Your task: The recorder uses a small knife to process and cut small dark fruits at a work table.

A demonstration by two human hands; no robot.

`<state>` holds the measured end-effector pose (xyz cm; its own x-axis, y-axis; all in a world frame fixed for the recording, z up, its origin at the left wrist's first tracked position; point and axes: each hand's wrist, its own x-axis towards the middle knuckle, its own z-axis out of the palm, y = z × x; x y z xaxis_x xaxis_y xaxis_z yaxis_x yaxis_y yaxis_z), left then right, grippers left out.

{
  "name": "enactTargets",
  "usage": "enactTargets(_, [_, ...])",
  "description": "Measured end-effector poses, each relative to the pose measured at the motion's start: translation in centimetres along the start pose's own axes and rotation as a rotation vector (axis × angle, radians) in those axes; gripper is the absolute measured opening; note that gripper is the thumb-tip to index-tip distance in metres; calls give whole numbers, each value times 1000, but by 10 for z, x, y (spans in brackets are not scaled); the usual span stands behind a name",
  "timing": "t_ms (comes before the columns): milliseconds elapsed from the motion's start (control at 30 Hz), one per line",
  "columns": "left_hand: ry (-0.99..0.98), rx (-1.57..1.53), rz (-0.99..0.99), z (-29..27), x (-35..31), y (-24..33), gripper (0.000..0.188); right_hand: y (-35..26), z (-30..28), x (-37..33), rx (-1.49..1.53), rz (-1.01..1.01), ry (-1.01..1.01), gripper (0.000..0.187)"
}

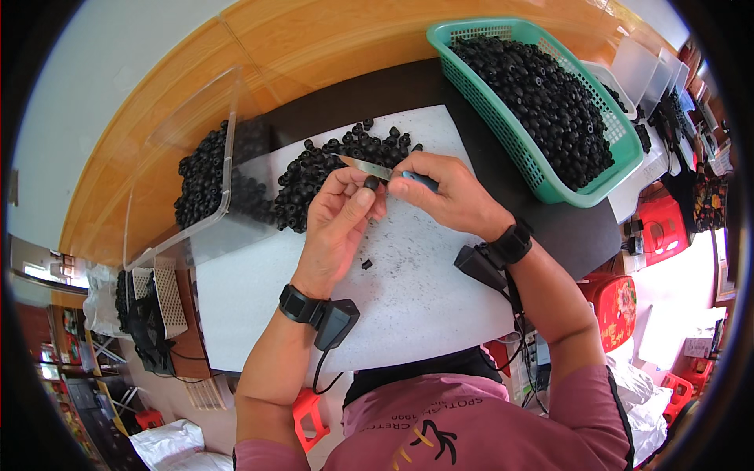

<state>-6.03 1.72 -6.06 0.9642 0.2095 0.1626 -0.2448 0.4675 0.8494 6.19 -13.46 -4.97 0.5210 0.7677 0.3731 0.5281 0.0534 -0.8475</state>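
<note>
Mauve shirt (440,420) cloth lay below two inward-angled forearms (271,353); left fingers (358,201) pinched a rounded, matte black piece (371,182) above the speckled white sheet (436,302), while right fingers (426,164) gripped a metal-bladed knife (369,167) just beside it.

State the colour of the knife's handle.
Blue. The handle, held in the right hand, shows best in the head view.

We see bright, soft light across the white sheet (432,290); right of it, the floor (673,320) glares almost white; beyond it, the wooden panel (314,39) bows with distortion; darkness rings the view.
</note>
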Motion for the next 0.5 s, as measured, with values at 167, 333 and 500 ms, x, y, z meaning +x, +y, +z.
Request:
enactTargets(167, [19, 233, 13, 3, -5, -2, 22, -15, 2, -4, 102, 141, -48, 25])
enactTargets(333, [-5, 320, 82, 1, -4, -3, 23, -19, -2, -6, 125, 279, -98, 22])
enactTargets(500, [-1, 468, 91, 4, -4, 2, 20, -15, -2, -7, 130, 272, -90, 20])
